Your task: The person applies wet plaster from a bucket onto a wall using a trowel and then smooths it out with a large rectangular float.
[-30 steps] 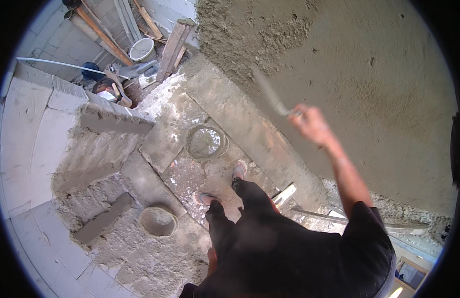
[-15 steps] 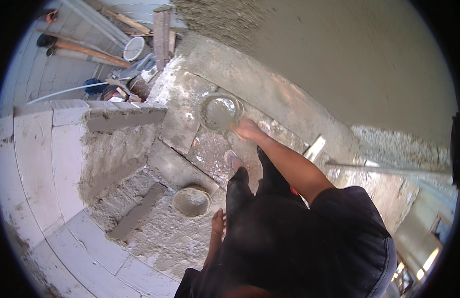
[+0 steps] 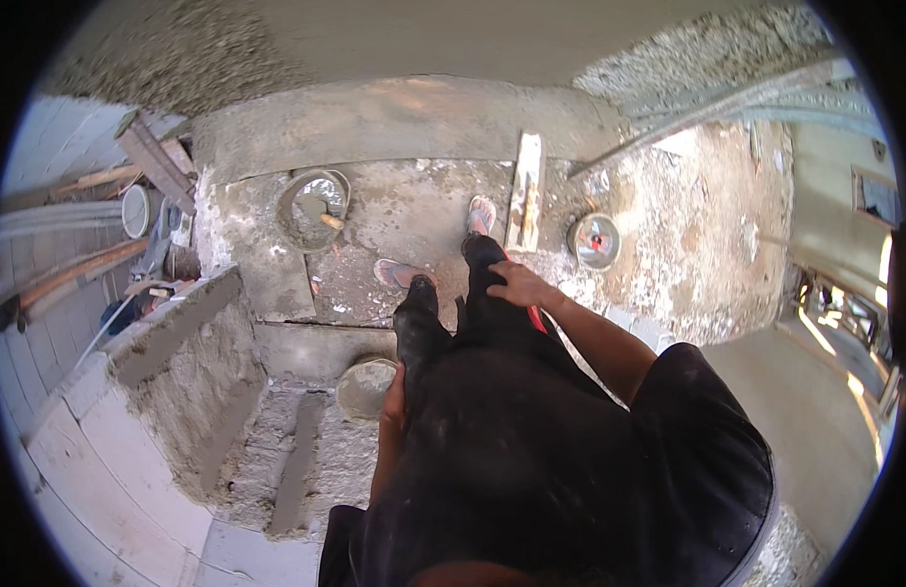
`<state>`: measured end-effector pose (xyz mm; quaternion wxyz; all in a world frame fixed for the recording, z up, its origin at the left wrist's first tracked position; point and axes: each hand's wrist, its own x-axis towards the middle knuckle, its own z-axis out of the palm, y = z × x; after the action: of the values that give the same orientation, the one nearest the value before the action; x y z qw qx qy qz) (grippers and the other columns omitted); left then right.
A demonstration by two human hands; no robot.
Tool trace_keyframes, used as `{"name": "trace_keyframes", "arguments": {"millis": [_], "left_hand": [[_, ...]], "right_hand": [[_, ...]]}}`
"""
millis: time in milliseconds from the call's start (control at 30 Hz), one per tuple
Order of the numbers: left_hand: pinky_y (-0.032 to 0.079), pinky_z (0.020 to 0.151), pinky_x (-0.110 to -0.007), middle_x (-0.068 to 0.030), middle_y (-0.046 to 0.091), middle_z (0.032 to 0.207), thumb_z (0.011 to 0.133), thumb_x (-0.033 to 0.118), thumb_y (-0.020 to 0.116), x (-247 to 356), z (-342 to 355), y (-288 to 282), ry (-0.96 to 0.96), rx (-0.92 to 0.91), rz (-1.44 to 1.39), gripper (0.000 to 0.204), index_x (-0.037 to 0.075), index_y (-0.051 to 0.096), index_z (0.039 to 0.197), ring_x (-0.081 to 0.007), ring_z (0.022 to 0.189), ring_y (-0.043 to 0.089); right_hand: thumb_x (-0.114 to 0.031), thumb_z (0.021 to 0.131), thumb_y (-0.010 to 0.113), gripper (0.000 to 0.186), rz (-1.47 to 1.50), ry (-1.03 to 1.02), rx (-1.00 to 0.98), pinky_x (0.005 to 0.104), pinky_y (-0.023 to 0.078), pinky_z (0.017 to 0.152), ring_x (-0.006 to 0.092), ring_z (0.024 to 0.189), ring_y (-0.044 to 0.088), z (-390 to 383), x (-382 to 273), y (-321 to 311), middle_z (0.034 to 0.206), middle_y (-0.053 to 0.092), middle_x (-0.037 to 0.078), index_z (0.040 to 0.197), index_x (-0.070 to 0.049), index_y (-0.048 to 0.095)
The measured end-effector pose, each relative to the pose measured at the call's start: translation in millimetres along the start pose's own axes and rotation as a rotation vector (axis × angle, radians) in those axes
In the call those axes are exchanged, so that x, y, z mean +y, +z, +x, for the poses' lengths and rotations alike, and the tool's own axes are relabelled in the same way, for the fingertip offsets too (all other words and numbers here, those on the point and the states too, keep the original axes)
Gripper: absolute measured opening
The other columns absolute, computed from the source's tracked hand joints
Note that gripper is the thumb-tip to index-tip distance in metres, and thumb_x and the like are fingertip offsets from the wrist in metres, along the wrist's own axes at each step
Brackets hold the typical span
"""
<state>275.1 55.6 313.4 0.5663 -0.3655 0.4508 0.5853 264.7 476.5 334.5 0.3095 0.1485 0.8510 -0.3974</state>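
Observation:
My right hand (image 3: pixel 519 285) lies on my right thigh with its fingers spread and nothing in them. My left hand (image 3: pixel 394 396) hangs against my left thigh, its fingers stretched out and partly hidden by the dark clothing. Just beside that hand is a round tub (image 3: pixel 347 393) with greyish residue inside. Farther ahead, left of my feet, a bucket (image 3: pixel 285 217) holds wet grey mortar (image 3: pixel 311 203). A tool with a wooden handle (image 3: pixel 331 222) lies in it, apart from both hands; its head is sunk in the mortar.
A long pale board (image 3: pixel 516 210) with a wooden strip lies by my right foot. Right of it stands a small bucket (image 3: pixel 574 239) with something red inside. A metal bar (image 3: pixel 687 115) slants at upper right. At left rises a low block wall (image 3: pixel 110 426), partly plastered.
My right hand has drawn back from the mortar bucket to my thigh, and the wooden handle now rests in the bucket. My view has turned rightward; my left hand has come against my leg.

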Motion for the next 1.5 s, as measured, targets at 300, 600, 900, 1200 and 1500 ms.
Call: {"name": "trace_keyframes", "arguments": {"millis": [300, 600, 900, 1200, 1500], "left_hand": [[0.044, 0.104, -0.043, -0.0289, 0.049, 0.138, 0.076, 0.062, 0.075, 8.8, 32.5, 69.1, 0.088, 0.471, 1.001, 0.11, -0.009, 0.03, 0.146, -0.0402, 0.126, 0.051], [0.038, 0.108, -0.053, -0.0293, 0.039, 0.144, 0.068, 0.053, 0.083, 25.8, 91.7, 163.4, -0.064, 0.963, 1.368, 0.122, 0.001, 0.014, 0.154, -0.0445, 0.134, 0.04], [0.034, 0.111, -0.051, -0.0271, 0.036, 0.148, 0.067, 0.052, 0.084, 14.6, 97.4, 153.2, -0.106, 1.058, 1.39, 0.121, 0.002, 0.017, 0.154, -0.0431, 0.137, 0.037], [0.031, 0.113, -0.05, -0.0246, 0.044, 0.142, 0.078, 0.033, 0.078, 18.9, 122.6, 247.8, 0.462, 0.589, 1.604, 0.093, 0.001, 0.028, 0.15, -0.0418, 0.135, 0.038], [0.04, 0.104, -0.047, -0.0246, 0.048, 0.128, 0.077, 0.014, 0.075, 114.8, 103.1, 472.7, 1.083, 0.211, 0.924, 0.073, 0.001, 0.039, 0.139, -0.0423, 0.122, 0.047]], "right_hand": [[-0.047, 0.086, 0.064, 0.061, 0.308, 0.641, 0.361, 0.0411, 0.048, 0.097, 0.0376, 0.11, 0.065, 29.8, 174.0, -6.2, 0.109, 0.07, 0.026, 0.124, 0.002, 0.064], [-0.05, 0.085, 0.063, 0.067, 0.254, 0.736, 0.465, 0.0442, 0.044, 0.103, 0.0404, 0.12, 0.058, 207.9, 393.9, 20.3, 0.122, 0.064, 0.028, 0.13, 0.0, 0.059], [-0.041, 0.087, 0.065, 0.057, 0.506, 0.662, 0.468, 0.0476, 0.048, 0.094, 0.0428, 0.111, 0.061, 278.8, 436.3, 70.0, 0.117, 0.064, 0.028, 0.123, 0.0, 0.053], [-0.033, 0.085, 0.069, 0.043, 0.253, 0.48, 0.541, 0.0543, 0.05, 0.075, 0.0478, 0.088, 0.064, 116.5, 287.2, -54.8, 0.098, 0.066, 0.028, 0.109, -0.002, 0.052], [-0.026, 0.076, 0.081, 0.038, 0.365, 0.038, 0.688, 0.0458, 0.051, 0.064, 0.0408, 0.071, 0.065, 39.0, 37.2, -221.8, 0.079, 0.065, 0.019, 0.094, -0.002, 0.058]]}}
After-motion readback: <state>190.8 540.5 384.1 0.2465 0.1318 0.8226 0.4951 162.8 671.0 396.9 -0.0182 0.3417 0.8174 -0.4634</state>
